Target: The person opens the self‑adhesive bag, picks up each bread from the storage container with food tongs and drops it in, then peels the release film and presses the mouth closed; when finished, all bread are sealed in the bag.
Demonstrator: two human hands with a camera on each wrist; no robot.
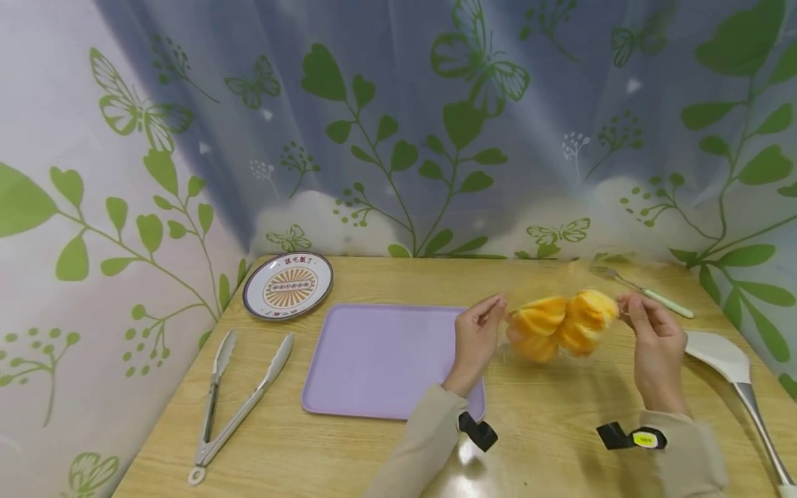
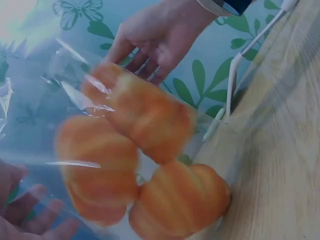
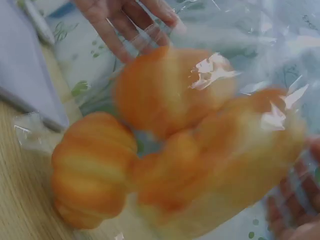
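Observation:
A clear plastic bag holding several golden-orange bread rolls hangs close over the right half of the table. My left hand pinches the bag's left side, and my right hand pinches its right side. Through the film, the left wrist view shows a ridged roll low in the bag, with other rolls above it. The right wrist view has another ridged roll beside a longer bread piece. Shiny creases run across the clear film in that view.
Left of the bag lies a lilac tray, partly behind my left forearm. Open metal tongs and a patterned plate are farther left. To the right are a green-handled fork and a white-headed ladle. A printed curtain hangs behind.

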